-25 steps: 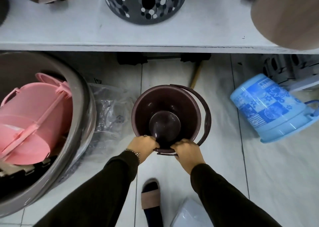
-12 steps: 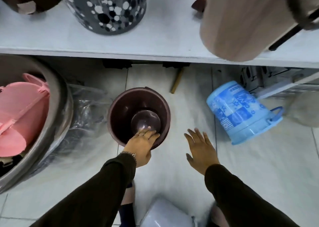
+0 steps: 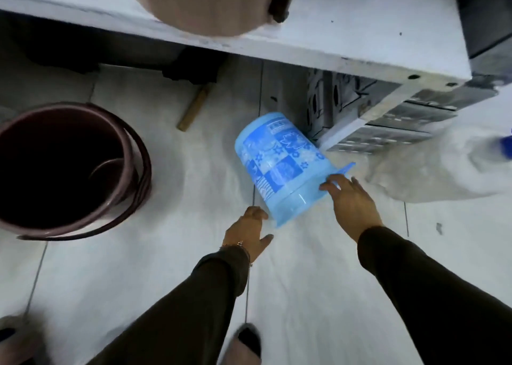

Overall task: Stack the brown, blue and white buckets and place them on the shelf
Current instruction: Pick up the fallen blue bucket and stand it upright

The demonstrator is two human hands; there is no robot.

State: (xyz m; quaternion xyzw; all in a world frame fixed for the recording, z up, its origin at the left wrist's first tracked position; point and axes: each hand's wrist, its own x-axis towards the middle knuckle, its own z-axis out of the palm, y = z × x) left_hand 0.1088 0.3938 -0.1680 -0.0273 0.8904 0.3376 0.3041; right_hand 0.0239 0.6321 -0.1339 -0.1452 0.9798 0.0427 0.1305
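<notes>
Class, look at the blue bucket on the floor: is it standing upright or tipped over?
Tipped over. The blue bucket lies on its side on the floor, patterned wall facing up, base toward the shelf, rim toward the person.

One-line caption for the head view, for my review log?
Both hands, left hand and right hand, reach the rim of the blue bucket lying on its side; brown bucket stands upright nearby.

We saw one bucket [image 3: 279, 167] lying on its side on the floor [image 3: 177, 253], its rim at the fingertips of our right hand [image 3: 353, 204] and just beyond those of our left hand [image 3: 249, 231]. Another bucket [image 3: 66, 167] stood upright well to the left of our left fingers, and the shelf [image 3: 346, 32] ran beyond both hands.
</notes>
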